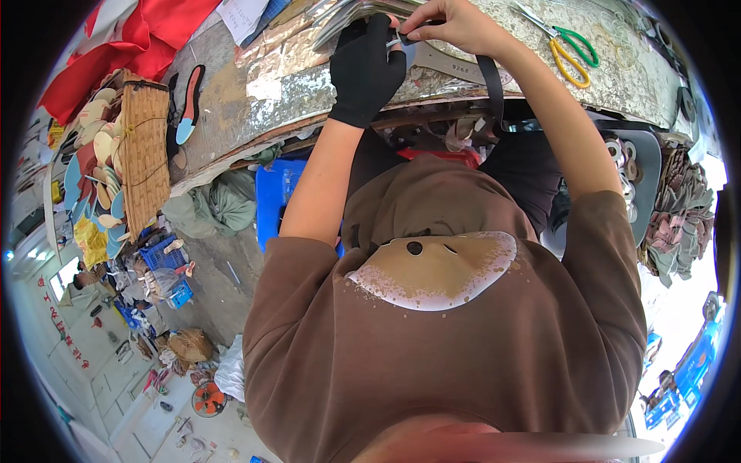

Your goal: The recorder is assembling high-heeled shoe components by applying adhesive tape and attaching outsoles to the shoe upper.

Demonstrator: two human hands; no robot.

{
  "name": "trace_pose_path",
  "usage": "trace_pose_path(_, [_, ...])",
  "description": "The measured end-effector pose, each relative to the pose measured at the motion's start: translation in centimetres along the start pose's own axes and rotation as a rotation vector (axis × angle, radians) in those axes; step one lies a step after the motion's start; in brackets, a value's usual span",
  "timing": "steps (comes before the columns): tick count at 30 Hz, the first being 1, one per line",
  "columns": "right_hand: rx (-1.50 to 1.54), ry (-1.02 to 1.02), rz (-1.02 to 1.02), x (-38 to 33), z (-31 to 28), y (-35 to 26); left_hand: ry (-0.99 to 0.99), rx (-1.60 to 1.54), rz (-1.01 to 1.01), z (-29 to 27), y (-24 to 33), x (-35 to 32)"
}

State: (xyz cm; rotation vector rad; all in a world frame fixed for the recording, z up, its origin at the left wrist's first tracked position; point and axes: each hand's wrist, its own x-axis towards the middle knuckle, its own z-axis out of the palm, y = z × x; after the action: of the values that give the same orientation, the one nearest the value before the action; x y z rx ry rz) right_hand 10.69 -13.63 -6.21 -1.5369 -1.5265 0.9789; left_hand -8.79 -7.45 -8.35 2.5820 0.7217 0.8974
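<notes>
At the far edge of the worn, shiny workbench [255, 85], our gloved left hand [365, 69] presses flat and open on a stack of thin grey sheets [347, 17], while our bare right hand [451, 25] pinches a black strap [491, 81] shut between fingertips beside it. We judge the strap light, limp and easy to slip, best gripped near its end, the sheets thin and springy. A white paper slip [241, 14] lies by red cloth [147, 38]; green-and-yellow scissors [567, 46] rest to the right.
</notes>
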Motion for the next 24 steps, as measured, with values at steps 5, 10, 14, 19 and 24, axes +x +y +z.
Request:
trace_pose_path(5, [-0.05,0.16,-0.658,-0.9,0.5,0.8,-0.014,-0.012,0.008,0.1,0.7,0.1])
trace_pose_path(10, [-0.032,0.003,-0.165,-0.2,-1.2,1.9,0.037,0.117,0.126,1.3,-0.6,-0.9])
trace_pose_path(14, [0.003,-0.071,-0.29,-0.1,-1.8,4.0,0.096,0.074,0.147,1.5,-0.6,-1.7])
trace_pose_path(19, [0.0,-0.099,-0.218,-0.6,-0.8,4.5,0.123,0.11,0.115,1.2,-0.7,-3.2])
trace_pose_path(24, [0.027,-0.109,-0.112,-1.4,-0.4,3.7,0.082,0.102,0.094,0.7,-0.6,-3.4])
